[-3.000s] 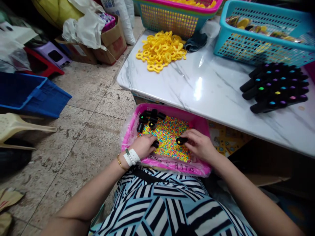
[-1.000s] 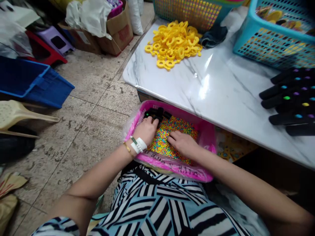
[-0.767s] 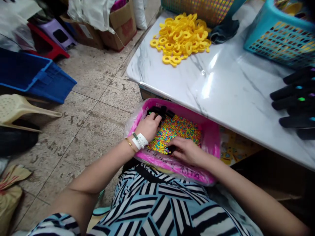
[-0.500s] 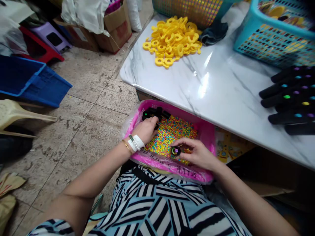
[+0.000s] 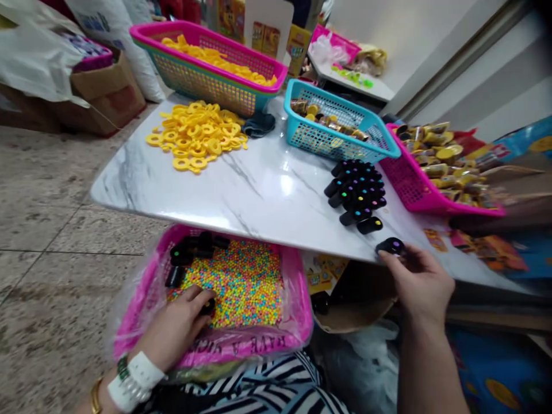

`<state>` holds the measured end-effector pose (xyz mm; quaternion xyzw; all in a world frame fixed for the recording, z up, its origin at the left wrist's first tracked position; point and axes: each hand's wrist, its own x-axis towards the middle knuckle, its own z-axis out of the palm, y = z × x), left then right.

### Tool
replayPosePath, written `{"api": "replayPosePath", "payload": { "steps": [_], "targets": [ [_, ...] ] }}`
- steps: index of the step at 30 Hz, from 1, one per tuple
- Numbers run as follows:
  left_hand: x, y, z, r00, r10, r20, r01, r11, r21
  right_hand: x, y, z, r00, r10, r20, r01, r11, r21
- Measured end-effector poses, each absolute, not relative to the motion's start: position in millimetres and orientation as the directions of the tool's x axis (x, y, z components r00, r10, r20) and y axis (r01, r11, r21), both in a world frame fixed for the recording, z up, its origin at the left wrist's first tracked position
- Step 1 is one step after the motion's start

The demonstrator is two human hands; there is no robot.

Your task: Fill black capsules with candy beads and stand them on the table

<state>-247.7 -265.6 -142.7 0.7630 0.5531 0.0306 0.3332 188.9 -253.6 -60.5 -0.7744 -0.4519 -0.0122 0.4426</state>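
Observation:
My left hand (image 5: 176, 322) is in a plastic-lined pink basket (image 5: 307, 299), its fingers closed round a small black tube (image 5: 209, 306) that is mostly covered by them. Under it lie many tiny multicoloured balls (image 5: 241, 287). Several more black tubes (image 5: 175, 277) rest on the balls at the basket's far left. At the front edge of the white marbled table, my right hand (image 5: 425, 282) pinches a black tube (image 5: 390, 246) with a purple spot at its end. Just beyond it, a cluster of black tubes (image 5: 357, 192) lies on the table, their ends showing coloured spots.
A heap of yellow ring-shaped pieces (image 5: 198, 138) lies on the table (image 5: 276, 195) beside a dark cloth (image 5: 259, 125). Behind stand a pink-rimmed basket (image 5: 207, 34) of yellow pieces, a turquoise basket (image 5: 336, 146) and a pink basket (image 5: 409, 184) of wrapped items. A cardboard box (image 5: 345, 330) sits below.
My right hand has moved from above the balls out to the table's edge, carrying a black tube. My left hand has shifted from the tube pile towards the balls. The view has swung right.

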Motion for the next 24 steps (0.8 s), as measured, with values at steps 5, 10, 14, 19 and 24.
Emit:
{"api": "replayPosePath", "payload": {
  "steps": [5, 10, 14, 19, 24],
  "targets": [
    [-228.3, -262.3, -130.1, 0.411, 0.872, -0.265, 0.809, -0.215, 0.547, 229.2, -215.7, -56.3, 0.596, 0.740, 0.312, 0.714, -0.310, -0.628],
    [-218.4, -269.6, -114.9, 0.402, 0.904, -0.143, 0.731, -0.224, 0.645, 187.3, -234.8, -57.9, 0.635, 0.558, 0.534, 0.723, -0.187, -0.665],
    [-207.2, -274.3, -105.6, 0.378, 0.925, -0.030, 0.655, -0.244, 0.715, 98.9, -279.2, -77.1, 0.319, 0.841, 0.436, 0.732, 0.074, -0.677],
    [-188.9, -284.2, -106.3, 0.478, 0.878, -0.035, 0.611, -0.303, 0.731, 12.1, -284.3, -120.3, -0.507, 0.862, 0.019, 0.423, 0.268, -0.866],
    [-226.8, -288.0, -112.0, 0.431, 0.900, -0.065, 0.750, -0.317, 0.581, 8.3, -248.4, -144.2, -0.655, 0.754, 0.048, 0.560, 0.528, -0.639]
  ]
}}
